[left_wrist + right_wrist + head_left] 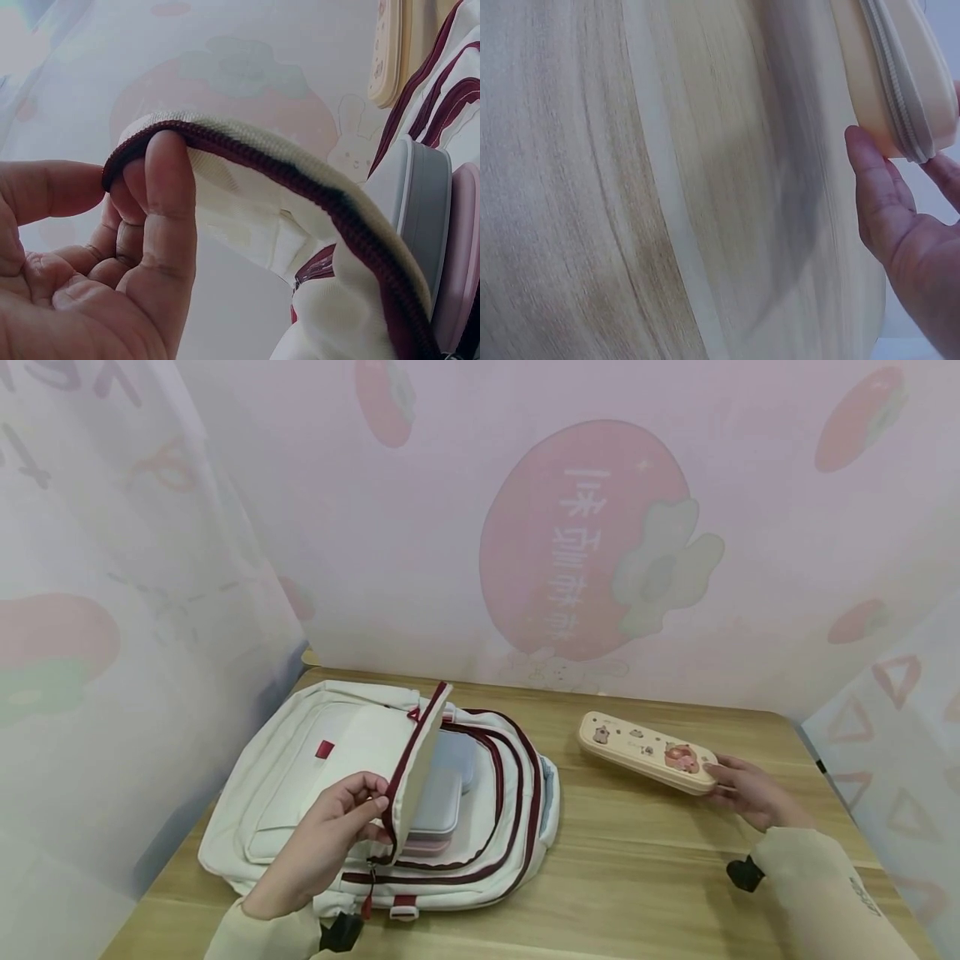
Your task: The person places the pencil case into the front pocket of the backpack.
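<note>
A white backpack [292,760] with dark red zippers lies on the table, its front pocket unzipped. My left hand [337,835] pinches the zippered edge of the pocket flap [408,777] between thumb and fingers and holds it raised. Inside the pocket sit a grey-white case [438,802], a pinkish one [427,846] under it and a bluish item [453,756] behind. On the right, my right hand [753,793] grips the near end of a cream pencil case [645,750] printed with cartoon animals. In the right wrist view its zipper [896,82] runs along the side, and the case is tilted above the table.
The wooden table [615,877] extends between the backpack and the right arm. Pale printed curtains [420,527] stand close behind the table and along both sides. A red zipper pull [367,906] and a strap buckle [404,908] hang at the backpack's near side.
</note>
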Tool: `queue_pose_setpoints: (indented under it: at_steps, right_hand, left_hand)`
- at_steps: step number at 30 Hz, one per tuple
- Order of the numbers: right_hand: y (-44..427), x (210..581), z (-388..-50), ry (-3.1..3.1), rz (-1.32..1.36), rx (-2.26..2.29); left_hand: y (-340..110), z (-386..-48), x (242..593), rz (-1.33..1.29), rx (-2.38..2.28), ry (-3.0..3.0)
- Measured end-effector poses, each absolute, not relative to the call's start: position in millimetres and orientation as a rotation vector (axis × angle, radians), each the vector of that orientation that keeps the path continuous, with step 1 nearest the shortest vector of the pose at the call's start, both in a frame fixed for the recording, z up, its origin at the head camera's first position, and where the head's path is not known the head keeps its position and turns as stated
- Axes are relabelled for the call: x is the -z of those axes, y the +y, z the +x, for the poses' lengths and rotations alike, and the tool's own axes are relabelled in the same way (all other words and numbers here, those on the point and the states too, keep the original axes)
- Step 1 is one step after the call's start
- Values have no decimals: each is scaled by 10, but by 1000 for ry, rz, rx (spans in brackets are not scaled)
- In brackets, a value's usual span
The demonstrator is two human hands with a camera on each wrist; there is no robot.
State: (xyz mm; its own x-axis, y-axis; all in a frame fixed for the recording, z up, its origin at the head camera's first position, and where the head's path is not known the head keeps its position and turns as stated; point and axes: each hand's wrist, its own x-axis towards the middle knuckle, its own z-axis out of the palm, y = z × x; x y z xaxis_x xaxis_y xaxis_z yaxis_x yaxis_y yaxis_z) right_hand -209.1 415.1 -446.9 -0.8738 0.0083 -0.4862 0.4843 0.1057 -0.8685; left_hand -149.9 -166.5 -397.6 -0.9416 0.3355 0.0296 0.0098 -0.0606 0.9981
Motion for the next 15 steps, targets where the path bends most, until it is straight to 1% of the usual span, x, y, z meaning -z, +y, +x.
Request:
queue_pose_setpoints:
  at_steps: [15]
  right_hand:
    - [4069, 4404, -2051, 2037, 473, 1823]
  left_hand:
    - [-1658, -1494, 3971, 359, -2099, 1978]
